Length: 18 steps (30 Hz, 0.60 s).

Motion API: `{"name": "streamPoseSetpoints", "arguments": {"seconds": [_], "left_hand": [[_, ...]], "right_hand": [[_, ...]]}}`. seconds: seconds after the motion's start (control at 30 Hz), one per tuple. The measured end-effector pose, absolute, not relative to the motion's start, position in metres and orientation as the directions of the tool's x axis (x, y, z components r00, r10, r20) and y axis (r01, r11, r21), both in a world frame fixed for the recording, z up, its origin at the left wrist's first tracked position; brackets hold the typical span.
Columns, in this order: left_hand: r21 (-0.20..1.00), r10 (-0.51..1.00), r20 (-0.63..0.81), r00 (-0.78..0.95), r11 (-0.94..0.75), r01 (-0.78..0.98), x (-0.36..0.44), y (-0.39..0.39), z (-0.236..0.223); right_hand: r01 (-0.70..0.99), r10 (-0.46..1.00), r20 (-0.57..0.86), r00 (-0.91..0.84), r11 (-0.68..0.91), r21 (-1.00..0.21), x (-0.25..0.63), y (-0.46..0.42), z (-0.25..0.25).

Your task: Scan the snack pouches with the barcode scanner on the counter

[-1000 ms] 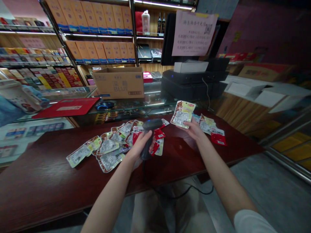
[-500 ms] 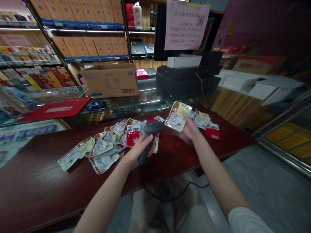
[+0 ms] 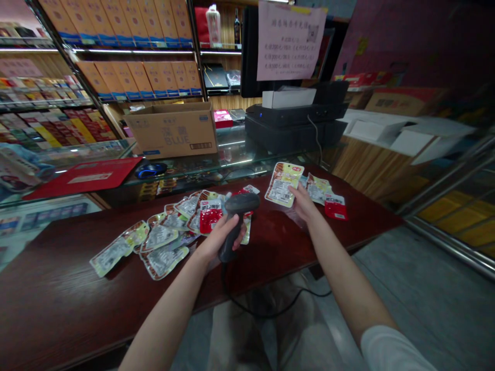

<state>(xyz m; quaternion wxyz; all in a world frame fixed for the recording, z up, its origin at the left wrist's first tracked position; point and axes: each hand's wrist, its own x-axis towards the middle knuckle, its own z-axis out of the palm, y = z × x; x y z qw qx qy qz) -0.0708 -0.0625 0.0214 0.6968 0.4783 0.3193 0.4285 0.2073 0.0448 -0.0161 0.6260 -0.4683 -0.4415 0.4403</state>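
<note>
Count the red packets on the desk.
3 red packets visible: one on the pile left of the scanner, one partly covered behind it, one right of the right hand. Others may be hidden; a red patch beneath the scanner's head could be another.

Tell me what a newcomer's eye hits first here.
Probably the dark handheld scanner in the left hand, near the centre, with the shiny packet in the right hand beside it. Next, the overlapping pile of packets on the reddish-brown table, left of the scanner. Behind, the pink sign on the black monitor stands out.
</note>
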Motion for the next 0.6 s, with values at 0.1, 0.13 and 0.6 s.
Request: {"name": "streamPoseSetpoints", "arguments": {"seconds": [0.1,0.13,0.6], "left_hand": [[0.943,0.93,-0.01,0.367,0.131,-0.306,-0.078,-0.055,0.023],[0.944,0.938,-0.009,0.347,0.122,-0.305,-0.081,-0.052,0.024],[0.93,0.989,0.0,0.145,0.054,-0.363,-0.112,-0.035,0.034]], "right_hand": [[0.355,0.856,0.29,0.428,0.136,-0.925,0.243,0.053,-0.01],[0.481,0.822,0.32,0.471,0.064,-0.874,0.257,0.056,-0.007],[0.858,0.804,0.411,0.43,-0.22,-0.465,0.269,0.053,-0.019]]}}
